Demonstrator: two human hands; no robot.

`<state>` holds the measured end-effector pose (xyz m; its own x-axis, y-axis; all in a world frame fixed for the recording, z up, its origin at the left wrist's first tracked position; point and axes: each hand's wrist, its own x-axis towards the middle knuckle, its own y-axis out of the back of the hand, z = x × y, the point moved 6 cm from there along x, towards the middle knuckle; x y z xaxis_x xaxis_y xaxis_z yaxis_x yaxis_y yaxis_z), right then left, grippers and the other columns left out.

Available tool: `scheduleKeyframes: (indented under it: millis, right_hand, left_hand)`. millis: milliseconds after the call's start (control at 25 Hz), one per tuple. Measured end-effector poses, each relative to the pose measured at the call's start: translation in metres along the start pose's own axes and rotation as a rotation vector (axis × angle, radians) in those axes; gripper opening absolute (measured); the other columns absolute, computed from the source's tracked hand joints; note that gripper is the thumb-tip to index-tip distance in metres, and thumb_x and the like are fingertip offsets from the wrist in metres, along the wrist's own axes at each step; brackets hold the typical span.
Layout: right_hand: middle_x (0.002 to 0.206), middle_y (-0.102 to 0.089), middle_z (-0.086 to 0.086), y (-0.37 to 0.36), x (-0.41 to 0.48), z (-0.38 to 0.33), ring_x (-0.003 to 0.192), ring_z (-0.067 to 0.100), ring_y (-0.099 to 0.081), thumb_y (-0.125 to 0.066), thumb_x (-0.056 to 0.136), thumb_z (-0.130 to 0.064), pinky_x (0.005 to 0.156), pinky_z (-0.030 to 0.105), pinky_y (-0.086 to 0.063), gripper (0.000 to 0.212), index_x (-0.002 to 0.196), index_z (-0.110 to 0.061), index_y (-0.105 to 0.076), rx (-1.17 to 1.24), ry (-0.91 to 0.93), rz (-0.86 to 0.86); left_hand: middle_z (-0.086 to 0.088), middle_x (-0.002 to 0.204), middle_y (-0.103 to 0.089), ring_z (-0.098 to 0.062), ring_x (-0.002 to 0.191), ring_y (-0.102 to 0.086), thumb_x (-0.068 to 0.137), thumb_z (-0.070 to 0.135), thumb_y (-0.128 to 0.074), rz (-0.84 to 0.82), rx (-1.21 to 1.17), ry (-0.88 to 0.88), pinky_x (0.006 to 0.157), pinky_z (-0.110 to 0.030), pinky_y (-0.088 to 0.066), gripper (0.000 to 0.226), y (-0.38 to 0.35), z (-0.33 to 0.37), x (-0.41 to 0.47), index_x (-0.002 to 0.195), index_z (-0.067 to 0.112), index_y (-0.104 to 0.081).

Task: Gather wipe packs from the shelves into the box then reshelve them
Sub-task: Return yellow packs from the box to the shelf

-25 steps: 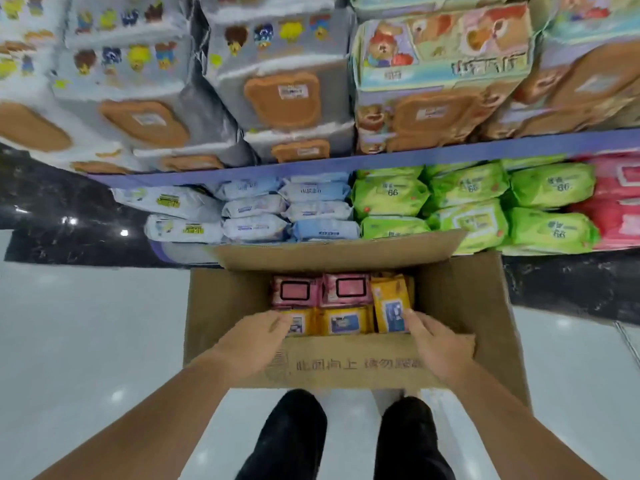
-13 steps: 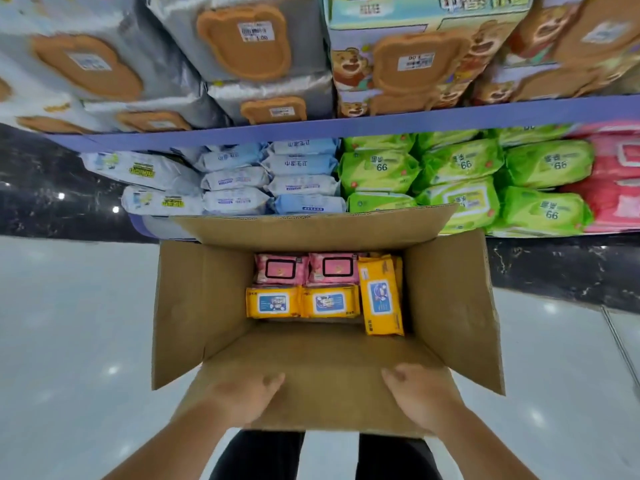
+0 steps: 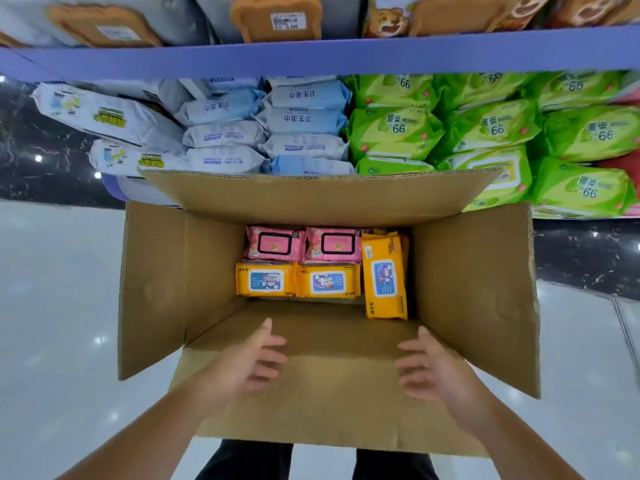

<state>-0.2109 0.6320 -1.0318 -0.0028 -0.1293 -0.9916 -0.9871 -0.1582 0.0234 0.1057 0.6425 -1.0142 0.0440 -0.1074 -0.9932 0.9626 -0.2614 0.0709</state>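
Head view shows both hands over the near flap (image 3: 329, 403) of the box (image 3: 152, 289), and neither holds anything. The left hand (image 3: 249, 362) and the right hand (image 3: 436, 368) hang with fingers loosely spread and palms turned toward each other; I cannot tell whether they brush the cardboard. The packs lie ahead of and below both hands, on the box floor toward its far wall. Two pink packs (image 3: 275, 244) sit at the back, and two yellow packs (image 3: 266, 279) lie crosswise, touching them in front. A third yellow pack (image 3: 385, 277) sits beside these on the right, its long axis running away from me. That one reaches nearest to me and is closer to the right hand, so I judge it the natural first pick, gripped across its narrow width. The left hand is better placed for the crosswise pair. Beyond the box, the shelf (image 3: 311, 58) has green packs (image 3: 394, 128) and pale blue packs (image 3: 304, 119) stacked beneath it, so I would steer any lift up and forward.
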Motion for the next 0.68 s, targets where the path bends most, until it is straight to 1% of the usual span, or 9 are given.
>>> scheduleKeyframes:
  millis: [80,160,240,320,440,480,560,640,680]
  right_hand:
    - [0.114,-0.069,0.011,-0.003,0.003,-0.023,0.102,0.030,-0.068,-0.040,0.103,-0.049,0.079,0.045,-0.061,0.044,0.119,-0.014,-0.063,0.182,0.064,0.051]
    - [0.119,-0.066,0.008,-0.012,0.015,-0.044,0.108,0.026,-0.065,-0.043,0.103,-0.047,0.081,0.042,-0.060,0.041,0.128,-0.018,-0.057,0.215,0.122,0.082]
    - [0.123,-0.062,0.005,-0.017,0.039,-0.058,0.112,0.022,-0.061,-0.046,0.102,-0.046,0.090,0.041,-0.056,0.044,0.138,-0.020,-0.051,0.165,0.129,0.133]
    - [0.124,-0.060,0.004,-0.015,0.076,-0.065,0.114,0.022,-0.058,-0.049,0.101,-0.047,0.100,0.044,-0.051,0.049,0.141,-0.019,-0.048,0.045,0.129,0.206]
    - [0.127,-0.060,0.009,-0.005,0.137,-0.065,0.111,0.025,-0.056,-0.051,0.100,-0.045,0.098,0.044,-0.048,0.047,0.138,-0.016,-0.050,-0.131,0.103,0.262]
    - [0.132,-0.059,0.011,0.000,0.155,-0.064,0.114,0.028,-0.057,-0.055,0.099,-0.043,0.097,0.045,-0.047,0.049,0.139,-0.015,-0.048,-0.166,0.096,0.278]
    - [0.140,-0.055,0.013,0.010,0.193,-0.062,0.123,0.032,-0.056,-0.067,0.093,-0.037,0.098,0.045,-0.046,0.062,0.144,-0.014,-0.042,-0.207,0.104,0.305]
    - [0.137,-0.058,0.010,0.013,0.228,-0.062,0.121,0.031,-0.059,-0.081,0.079,-0.038,0.100,0.048,-0.048,0.074,0.140,-0.018,-0.045,-0.237,0.121,0.283]
    - [0.134,-0.060,0.009,0.013,0.243,-0.059,0.118,0.030,-0.060,-0.087,0.071,-0.040,0.099,0.050,-0.050,0.079,0.137,-0.019,-0.048,-0.250,0.118,0.269]
  left_hand:
    - [0.002,0.113,-0.075,-0.020,0.104,-0.071,0.102,0.063,-0.030,0.034,0.031,-0.065,0.092,-0.036,-0.056,0.055,0.006,0.028,0.000,0.121,0.028,-0.067]
    - [0.002,0.117,-0.072,-0.018,0.107,-0.068,0.102,0.062,-0.030,0.060,0.071,-0.116,0.095,-0.036,-0.054,0.057,0.009,0.052,0.006,0.128,0.025,-0.064]
    - [0.002,0.123,-0.068,-0.018,0.113,-0.063,0.101,0.064,-0.032,0.069,0.130,-0.155,0.104,-0.040,-0.050,0.060,0.010,0.069,0.027,0.136,0.024,-0.060]
    - [0.004,0.129,-0.065,-0.019,0.120,-0.059,0.094,0.075,-0.035,0.085,0.220,-0.177,0.112,-0.045,-0.043,0.069,0.011,0.081,0.060,0.141,0.028,-0.056]
    - [0.002,0.142,-0.058,-0.023,0.130,-0.053,0.084,0.084,-0.036,0.104,0.351,-0.167,0.116,-0.047,-0.037,0.081,0.011,0.090,0.122,0.146,0.033,-0.050]
    - [0.001,0.144,-0.056,-0.024,0.132,-0.051,0.087,0.081,-0.037,0.110,0.368,-0.175,0.117,-0.046,-0.036,0.078,0.009,0.092,0.142,0.147,0.033,-0.048]
    - [-0.002,0.149,-0.052,-0.026,0.136,-0.048,0.098,0.069,-0.039,0.133,0.382,-0.200,0.116,-0.037,-0.033,0.066,0.002,0.097,0.180,0.149,0.028,-0.047]
    - [-0.004,0.152,-0.049,-0.026,0.136,-0.047,0.101,0.058,-0.046,0.188,0.454,-0.197,0.108,-0.030,-0.036,0.060,0.000,0.098,0.209,0.149,0.022,-0.047]
    - [-0.005,0.150,-0.050,-0.026,0.133,-0.050,0.100,0.054,-0.051,0.207,0.507,-0.189,0.107,-0.031,-0.039,0.058,0.000,0.094,0.224,0.148,0.021,-0.047]
